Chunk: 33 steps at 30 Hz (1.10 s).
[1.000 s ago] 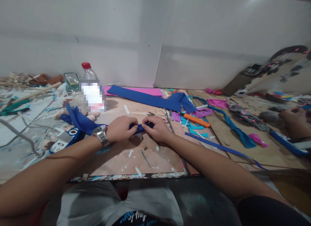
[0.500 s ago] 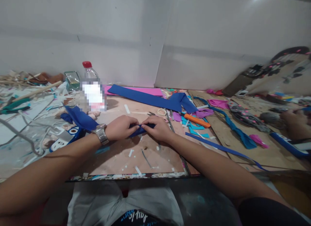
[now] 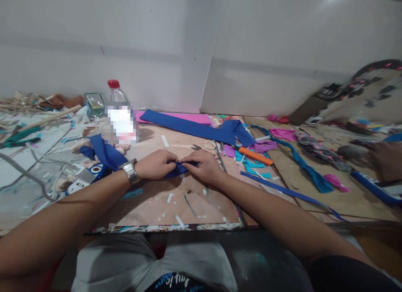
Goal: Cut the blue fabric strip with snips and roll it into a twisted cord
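Note:
Between my two hands is a strip of blue fabric (image 3: 176, 170), folded and pinched just above the table. My left hand (image 3: 155, 164), with a metal watch at the wrist, is closed on it. My right hand (image 3: 204, 166) pinches the same strip, its fingertips almost meeting the left ones. A loose length of blue fabric (image 3: 106, 154) trails out to the left behind the watch. Small scissors (image 3: 197, 147) lie just beyond my right hand, beside a cream tape ring (image 3: 210, 145).
A longer blue fabric piece (image 3: 188, 126) lies at the back. An orange cutter (image 3: 256, 156) and a narrow blue strip (image 3: 282, 190) are on the right. A red-capped bottle (image 3: 114, 91) stands back left; a blue-and-white device (image 3: 84, 179) sits left. Another person's hand (image 3: 385, 158) is far right.
My hands have shifted only slightly, still pinching the blue strip. The loose blue fabric on the left has turned a little. The other person's hand at far right has moved.

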### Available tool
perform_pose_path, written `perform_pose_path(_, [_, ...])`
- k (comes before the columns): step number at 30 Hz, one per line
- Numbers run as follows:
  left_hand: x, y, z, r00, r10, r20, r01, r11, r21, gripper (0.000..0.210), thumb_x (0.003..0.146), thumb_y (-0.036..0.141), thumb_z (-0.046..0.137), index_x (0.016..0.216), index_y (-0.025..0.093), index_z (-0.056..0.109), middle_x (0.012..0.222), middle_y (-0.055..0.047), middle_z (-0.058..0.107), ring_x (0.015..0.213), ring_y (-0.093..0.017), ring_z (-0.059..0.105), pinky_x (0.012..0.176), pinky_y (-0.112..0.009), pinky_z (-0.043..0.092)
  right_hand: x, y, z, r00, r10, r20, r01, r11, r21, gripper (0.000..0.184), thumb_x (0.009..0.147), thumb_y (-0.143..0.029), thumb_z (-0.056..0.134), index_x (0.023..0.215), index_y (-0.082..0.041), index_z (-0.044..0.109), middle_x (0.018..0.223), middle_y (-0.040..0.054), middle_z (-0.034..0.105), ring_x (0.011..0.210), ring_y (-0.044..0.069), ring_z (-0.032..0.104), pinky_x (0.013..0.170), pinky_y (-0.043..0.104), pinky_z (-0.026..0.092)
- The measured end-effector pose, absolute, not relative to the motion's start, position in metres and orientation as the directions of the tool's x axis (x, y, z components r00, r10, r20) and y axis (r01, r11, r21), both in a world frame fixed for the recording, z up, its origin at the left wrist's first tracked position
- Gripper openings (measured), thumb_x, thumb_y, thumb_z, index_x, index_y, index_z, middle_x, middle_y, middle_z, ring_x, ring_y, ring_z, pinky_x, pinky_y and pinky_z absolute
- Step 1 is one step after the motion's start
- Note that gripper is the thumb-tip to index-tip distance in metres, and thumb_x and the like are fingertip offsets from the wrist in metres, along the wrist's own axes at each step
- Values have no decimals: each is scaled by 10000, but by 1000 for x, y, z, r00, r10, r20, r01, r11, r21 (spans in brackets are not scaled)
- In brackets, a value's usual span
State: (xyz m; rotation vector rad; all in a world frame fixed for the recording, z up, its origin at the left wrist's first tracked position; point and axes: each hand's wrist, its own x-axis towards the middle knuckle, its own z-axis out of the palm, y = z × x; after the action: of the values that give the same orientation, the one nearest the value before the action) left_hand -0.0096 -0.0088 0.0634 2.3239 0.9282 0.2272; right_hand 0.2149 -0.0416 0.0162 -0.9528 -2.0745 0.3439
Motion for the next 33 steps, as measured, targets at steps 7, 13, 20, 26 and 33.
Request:
perform_pose_path(7, [-8,-8,63,728,683,-51,568,-561,602,242,845,209,445,814,175,683,784,-26,707,726,-184,610,678,-297,412,214,-43,17,-412,670,617,503,732,-459,134,916,-198,705,948,-236,829,865,47,829,775,189,755,779,338,546])
perform_pose_path(13, [-8,-9,62,727,685,-50,558,-546,625,224,893,251,445,817,179,643,808,-27,686,756,-188,606,715,-309,424,215,-43,17,-418,664,620,503,737,-451,130,918,-203,699,915,-255,818,861,41,826,789,193,753,818,365,549])
perform_pose_path(20, [-6,-12,63,724,689,-37,544,-537,645,342,987,401,423,809,179,612,765,-21,659,724,-180,585,687,-305,411,215,-44,18,-400,680,615,522,720,-457,105,923,-225,714,944,-235,816,879,50,826,805,197,746,811,355,532])
perform_pose_path(26, [-8,-12,63,702,713,-10,551,-534,642,340,965,399,463,797,177,658,719,-7,639,685,-167,562,640,-292,382,215,-46,20,-361,731,578,585,661,-470,78,912,-277,759,942,-230,813,897,49,826,839,207,743,845,357,513])
perform_pose_path(33, [-7,-13,59,675,737,33,534,-520,667,319,959,415,522,862,176,709,736,-11,684,662,-160,579,628,-278,382,214,-45,21,-380,718,583,570,678,-464,74,921,-269,747,920,-225,806,849,50,808,801,203,720,812,352,507])
